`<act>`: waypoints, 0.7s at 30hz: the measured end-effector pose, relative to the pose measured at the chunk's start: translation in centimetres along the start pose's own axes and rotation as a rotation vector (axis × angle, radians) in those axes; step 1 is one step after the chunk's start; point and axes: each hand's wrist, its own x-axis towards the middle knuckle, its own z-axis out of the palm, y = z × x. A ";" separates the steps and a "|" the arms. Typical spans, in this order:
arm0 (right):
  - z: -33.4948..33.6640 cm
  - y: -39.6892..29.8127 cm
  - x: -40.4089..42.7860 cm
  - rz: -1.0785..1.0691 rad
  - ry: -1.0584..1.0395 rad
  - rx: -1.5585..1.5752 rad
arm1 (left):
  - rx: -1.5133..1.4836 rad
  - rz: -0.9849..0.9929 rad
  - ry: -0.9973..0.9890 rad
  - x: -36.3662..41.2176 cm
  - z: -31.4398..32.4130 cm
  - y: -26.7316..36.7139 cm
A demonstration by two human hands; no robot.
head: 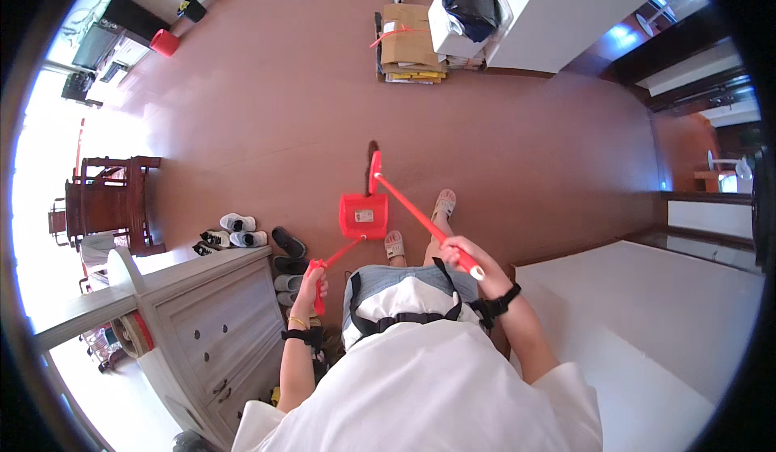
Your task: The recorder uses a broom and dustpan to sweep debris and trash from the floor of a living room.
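Note:
My left hand point(314, 283) is closed around the handle of a red long-handled dustpan point(364, 225), whose pan rests on the reddish-brown floor before my feet. My right hand point(459, 252) grips the red stick of a broom point(415, 211) near its upper end. The stick slants down and away to the red broom head with dark bristles. Those bristles stand at the far edge of the dustpan; whether they touch it is unclear. A label with writing lies on the pan. No dirt can be made out in it.
Several shoes point(290, 243) line the floor beside a pale wooden cabinet point(212, 319) at left. Flattened cardboard point(407, 43) and a white box point(445, 31) stand by the wall ahead. Dark wooden furniture point(100, 200) is far left; a white surface point(618, 312) lies right.

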 end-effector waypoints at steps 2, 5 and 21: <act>-1.2 -2.8 5.6 0.283 -0.101 0.078 | -0.012 0.018 0.003 -0.1 0.6 0.2; -1.8 -6.8 11.5 0.466 -0.173 0.105 | 0.031 0.012 0.025 0.1 1.2 -0.2; -13.3 -26.6 -6.9 0.038 0.075 0.225 | 0.307 0.007 0.050 7.0 19.5 12.0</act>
